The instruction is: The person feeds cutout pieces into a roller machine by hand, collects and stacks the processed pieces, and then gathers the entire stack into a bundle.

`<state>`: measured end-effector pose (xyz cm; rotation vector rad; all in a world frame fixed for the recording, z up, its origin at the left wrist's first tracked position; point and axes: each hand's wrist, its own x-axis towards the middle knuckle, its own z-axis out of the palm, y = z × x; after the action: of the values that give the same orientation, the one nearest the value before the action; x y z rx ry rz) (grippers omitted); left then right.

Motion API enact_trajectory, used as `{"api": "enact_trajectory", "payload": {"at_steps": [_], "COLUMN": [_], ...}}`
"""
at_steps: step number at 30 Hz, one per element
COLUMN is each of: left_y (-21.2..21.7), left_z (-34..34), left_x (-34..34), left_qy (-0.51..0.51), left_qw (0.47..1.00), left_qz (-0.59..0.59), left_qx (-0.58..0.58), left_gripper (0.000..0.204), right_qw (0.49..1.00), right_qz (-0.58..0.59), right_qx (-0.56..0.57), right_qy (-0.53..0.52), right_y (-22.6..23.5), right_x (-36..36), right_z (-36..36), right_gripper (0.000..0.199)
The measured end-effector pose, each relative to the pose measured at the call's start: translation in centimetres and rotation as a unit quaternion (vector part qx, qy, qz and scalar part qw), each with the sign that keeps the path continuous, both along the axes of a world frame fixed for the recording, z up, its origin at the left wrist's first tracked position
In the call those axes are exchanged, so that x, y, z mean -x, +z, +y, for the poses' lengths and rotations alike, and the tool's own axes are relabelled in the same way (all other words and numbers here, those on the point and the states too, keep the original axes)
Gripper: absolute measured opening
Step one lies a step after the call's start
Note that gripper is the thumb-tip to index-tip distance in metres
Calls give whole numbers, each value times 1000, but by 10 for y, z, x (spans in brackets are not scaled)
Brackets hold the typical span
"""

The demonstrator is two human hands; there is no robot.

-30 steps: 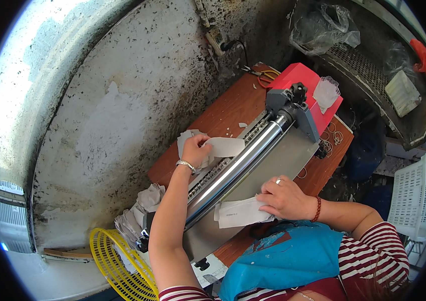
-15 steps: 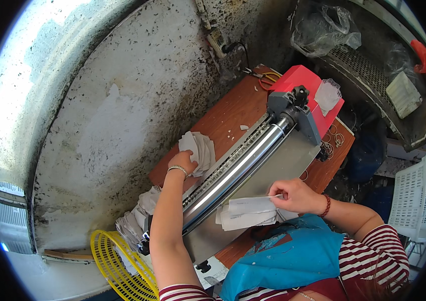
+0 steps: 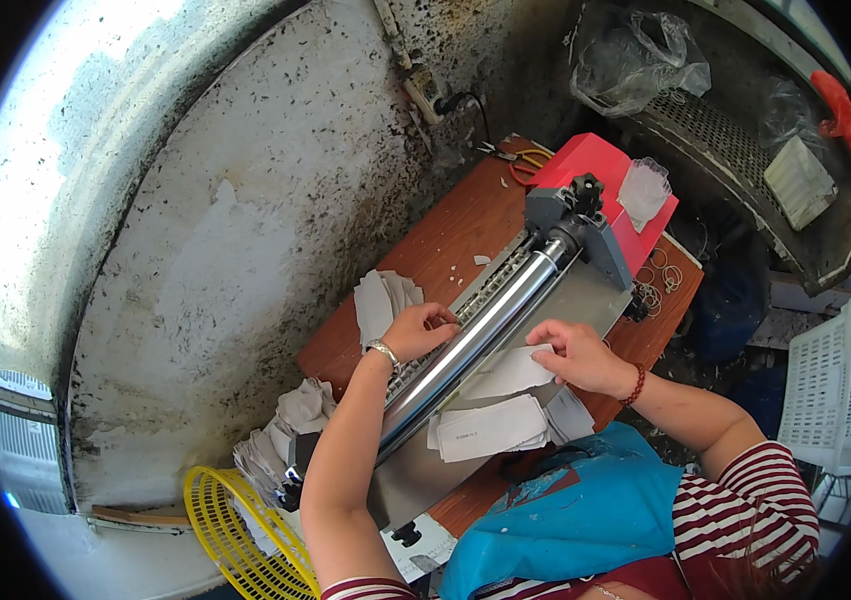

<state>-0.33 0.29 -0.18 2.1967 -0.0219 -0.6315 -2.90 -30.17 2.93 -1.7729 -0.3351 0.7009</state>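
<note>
My right hand [image 3: 585, 358] pinches the right end of a single white sheet [image 3: 507, 372], which lies on the metal feed plate [image 3: 410, 485] with its far edge against the shiny steel roller [image 3: 465, 335]. On the roller's far side is my left hand [image 3: 423, 332], its fingers loosely bent and apart, with nothing visible in them. Below the single sheet, a stack of white sheets [image 3: 490, 432] rests on the plate's near side. Another fanned stack of white pieces [image 3: 377, 305] sits behind the roller, left of my left hand. Whether the sheets are paper or cloth, I cannot tell.
The roller machine has a red end housing [image 3: 570, 165] and stands on a brown wooden table [image 3: 435, 240]. Pliers [image 3: 510, 157] lie at the back. A crumpled white pile [image 3: 280, 430] and yellow basket [image 3: 207, 510] are at left. A white basket [image 3: 830, 390] stands at right.
My left hand has left the far stack and moved right toward the roller. My right hand has carried one sheet up from the near stack to the roller.
</note>
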Motion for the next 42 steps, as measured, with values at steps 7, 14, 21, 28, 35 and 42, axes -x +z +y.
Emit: {"api": "enact_trajectory", "payload": {"at_steps": [7,14,21,28,35,42], "left_y": [1,-8,-21,-36,-46,-15], "left_z": [2,8,57,93,77,19], "left_x": [3,1,-13,-11,-8,-16], "left_qy": [4,37,201,252,76,76], "left_qw": [1000,998,974,883,941,996], "left_qz": [3,27,-100,-252,-44,31], "left_qx": [6,50,27,-304,-328,26], "left_gripper": [28,24,15,27,32,33], "right_qw": [943,929,865,849,990,997], "right_qz": [-326,-358,-462,-500,-80,76], "right_qx": [67,87,49,44,8,-7], "right_qy": [25,33,189,166,115,-4], "right_y": [-9,-10,-2,-10,6,-8], "right_x": [11,10,37,47,19,-15], "right_z": [6,17,10,15,-16,-14], "right_gripper": [14,8,18,15,7,10]}}
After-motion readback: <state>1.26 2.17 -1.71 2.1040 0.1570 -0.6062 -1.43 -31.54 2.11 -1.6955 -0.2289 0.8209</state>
